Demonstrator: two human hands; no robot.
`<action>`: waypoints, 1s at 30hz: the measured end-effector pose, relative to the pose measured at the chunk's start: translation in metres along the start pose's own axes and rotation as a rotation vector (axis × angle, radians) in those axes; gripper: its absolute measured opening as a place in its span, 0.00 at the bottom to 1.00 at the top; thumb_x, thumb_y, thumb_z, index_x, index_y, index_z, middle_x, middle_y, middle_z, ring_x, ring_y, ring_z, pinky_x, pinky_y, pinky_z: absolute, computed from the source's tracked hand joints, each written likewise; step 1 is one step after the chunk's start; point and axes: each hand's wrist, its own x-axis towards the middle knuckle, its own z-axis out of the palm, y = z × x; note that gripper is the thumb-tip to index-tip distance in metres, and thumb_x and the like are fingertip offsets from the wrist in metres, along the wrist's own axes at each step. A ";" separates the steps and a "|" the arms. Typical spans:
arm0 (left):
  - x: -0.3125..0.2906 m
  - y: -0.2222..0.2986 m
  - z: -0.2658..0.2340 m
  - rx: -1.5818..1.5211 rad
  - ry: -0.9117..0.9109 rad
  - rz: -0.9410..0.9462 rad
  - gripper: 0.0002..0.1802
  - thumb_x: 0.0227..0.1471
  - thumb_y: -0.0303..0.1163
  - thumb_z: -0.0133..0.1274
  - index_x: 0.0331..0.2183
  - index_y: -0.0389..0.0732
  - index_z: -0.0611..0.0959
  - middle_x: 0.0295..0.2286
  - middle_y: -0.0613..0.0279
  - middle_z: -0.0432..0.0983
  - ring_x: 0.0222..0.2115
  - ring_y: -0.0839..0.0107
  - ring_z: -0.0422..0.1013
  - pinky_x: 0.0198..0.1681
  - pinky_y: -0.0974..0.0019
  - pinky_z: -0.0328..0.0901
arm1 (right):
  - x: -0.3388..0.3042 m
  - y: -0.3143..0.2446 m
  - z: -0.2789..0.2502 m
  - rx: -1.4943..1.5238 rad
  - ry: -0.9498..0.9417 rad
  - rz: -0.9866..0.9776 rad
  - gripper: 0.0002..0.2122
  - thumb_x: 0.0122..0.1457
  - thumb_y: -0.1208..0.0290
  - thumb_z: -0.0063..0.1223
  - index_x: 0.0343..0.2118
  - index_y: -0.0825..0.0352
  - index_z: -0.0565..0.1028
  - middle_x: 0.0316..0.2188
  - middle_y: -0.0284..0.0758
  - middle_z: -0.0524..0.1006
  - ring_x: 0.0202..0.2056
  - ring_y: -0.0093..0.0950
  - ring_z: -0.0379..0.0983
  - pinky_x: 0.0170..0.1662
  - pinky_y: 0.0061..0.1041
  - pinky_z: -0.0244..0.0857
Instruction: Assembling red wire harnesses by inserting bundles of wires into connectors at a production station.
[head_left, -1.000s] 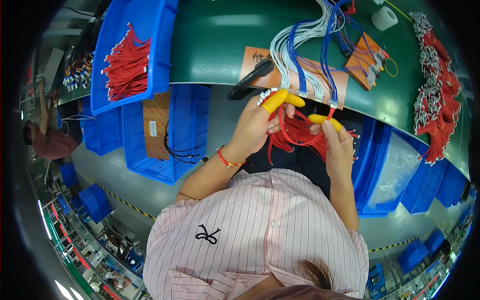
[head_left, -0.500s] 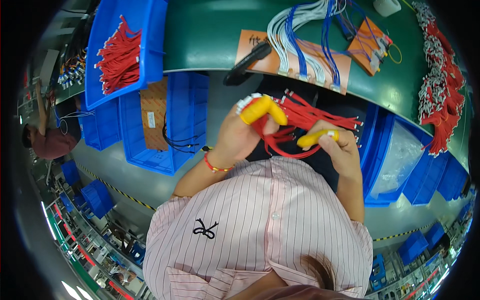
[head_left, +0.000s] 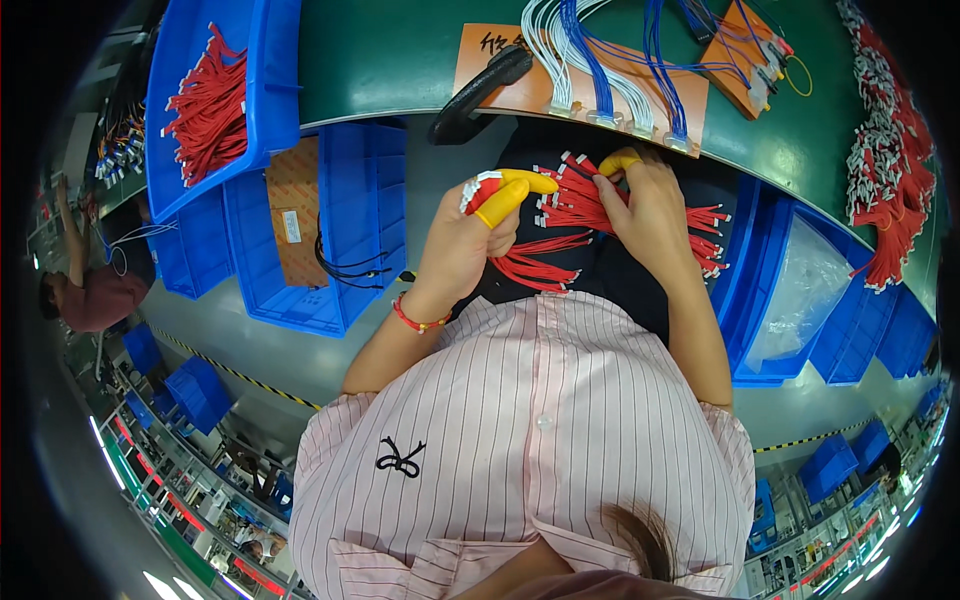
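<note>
Yellow finger covers show on both my hands. My left hand (head_left: pixel 455 245) is closed around a bundle of red cables (head_left: pixel 540 268), whose white connectors (head_left: pixel 478 190) poke out above the fingers while the loose ends trail to the right. Across my dark-clothed lap lies a pile of more red cables (head_left: pixel 578 210) with white end connectors. Over the far side of that pile, my right hand (head_left: pixel 648 205) pinches at red cables with thumb and covered forefinger; its other fingers are partly hidden.
Ahead, a green table (head_left: pixel 385 70) holds an orange board (head_left: pixel 490 75) with white and blue wires, and a black strap-like piece (head_left: pixel 480 95) overhanging its edge. A blue bin (head_left: pixel 275 90) of red cables stands left. More red cables (head_left: pixel 885 170) lie right; blue crates (head_left: pixel 350 230) flank my lap.
My right hand has moved away from the left one, forward onto the cable pile. The left hand has drawn slightly left with its bundle, whose loose ends now hang straighter.
</note>
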 end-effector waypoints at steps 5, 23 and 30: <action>0.011 0.003 0.019 0.392 0.022 0.082 0.20 0.62 0.34 0.47 0.52 0.34 0.73 0.19 0.76 0.61 0.16 0.89 0.51 0.18 0.80 0.45 | -0.008 -0.028 -0.018 0.361 0.122 0.037 0.07 0.53 0.77 0.57 0.32 0.71 0.71 0.29 0.42 0.74 0.32 0.39 0.73 0.37 0.32 0.67; 0.024 0.014 0.035 -0.052 -0.075 0.149 0.16 0.63 0.35 0.39 0.37 0.30 0.75 0.17 0.68 0.64 0.11 0.86 0.49 0.15 0.79 0.45 | -0.042 0.010 -0.092 0.742 -0.096 0.521 0.08 0.60 0.76 0.52 0.40 0.72 0.77 0.24 0.29 0.73 0.23 0.15 0.66 0.28 0.15 0.62; 0.028 0.015 0.047 0.042 0.035 0.191 0.12 0.61 0.33 0.45 0.34 0.35 0.79 0.16 0.73 0.62 0.15 0.88 0.51 0.16 0.79 0.45 | -0.051 0.020 -0.078 1.534 0.025 0.245 0.09 0.54 0.73 0.57 0.34 0.74 0.75 0.30 0.39 0.71 0.23 0.25 0.68 0.29 0.24 0.65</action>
